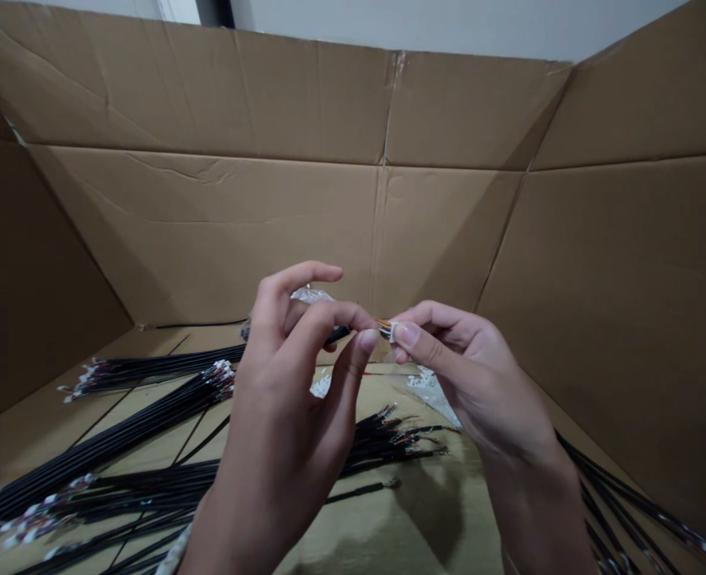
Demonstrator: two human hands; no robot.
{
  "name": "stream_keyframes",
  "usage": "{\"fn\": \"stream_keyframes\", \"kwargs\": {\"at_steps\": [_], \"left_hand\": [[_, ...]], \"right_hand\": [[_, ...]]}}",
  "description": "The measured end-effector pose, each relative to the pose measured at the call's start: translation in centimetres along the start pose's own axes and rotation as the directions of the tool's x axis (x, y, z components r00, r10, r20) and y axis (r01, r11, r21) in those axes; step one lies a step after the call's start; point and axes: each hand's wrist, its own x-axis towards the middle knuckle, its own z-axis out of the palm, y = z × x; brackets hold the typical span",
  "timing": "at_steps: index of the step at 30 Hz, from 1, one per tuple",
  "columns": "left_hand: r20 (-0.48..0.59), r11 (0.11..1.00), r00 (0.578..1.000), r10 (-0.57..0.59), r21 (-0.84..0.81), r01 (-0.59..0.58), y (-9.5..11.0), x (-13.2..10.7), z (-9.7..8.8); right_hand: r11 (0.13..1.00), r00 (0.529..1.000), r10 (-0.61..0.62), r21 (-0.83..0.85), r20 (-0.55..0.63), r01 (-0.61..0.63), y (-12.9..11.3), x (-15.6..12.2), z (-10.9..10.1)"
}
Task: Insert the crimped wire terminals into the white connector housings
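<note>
Inside a large opened box of brown corrugated cardboard [209, 231], with a pale wall [449, 24] showing above its creased flaps, bundles of thin black cables [149, 369] tipped with small white connectors lie across the cardboard floor. One bundle fans out to the left, a shorter bundle [394, 443] lies near the middle, and more black cables [622, 503] run along the lower right. Above them, both hands work in the air at the centre of the view. The left hand [287, 399] curls its fingers narrowly around a single black cable [338, 335], though the fingers hide part of that hold. The right hand [473, 375] makes a tight pinch between thumb and forefinger on a tiny white plastic connector [392, 331] at the cable's end, where short coloured wires [382, 326] emerge. Crumpled clear plastic [311, 295] shows behind the left hand's fingers, and a scrap of white plastic [321, 386] lies below. The cable looks light and flexible, likely to droop if held far from its end, so its black sheath seems the safest place to hold. The connector and fine wires look fragile, so the connector's body seems better to pinch than the wires.
</note>
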Motion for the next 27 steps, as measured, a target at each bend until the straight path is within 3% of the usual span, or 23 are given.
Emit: {"fn": "stream_keyframes", "kwargs": {"at_steps": [6,14,20,27], "left_hand": [[-0.003,1.000,1.000,0.012,-0.020,-0.012,0.1,0.0,0.1],[-0.053,1.000,0.998,0.025,0.016,-0.025,0.1,-0.1,0.2],[-0.054,0.994,0.993,0.104,0.021,-0.103,-0.1,0.0,0.4],[-0.043,0.998,0.997,0.059,-0.008,-0.060,0.0,0.2,0.3]], "right_hand": [[0.995,0.999,0.044,0.087,-0.010,-0.043,0.1,-0.1,0.3],[0.989,0.998,-0.005,0.147,-0.062,0.014,0.5,-0.2,1.3],[0.989,0.998,0.021,0.145,-0.067,-0.011,0.3,-0.2,1.2],[0.988,0.999,0.018,0.156,-0.051,-0.009,0.3,-0.1,1.4]]}}
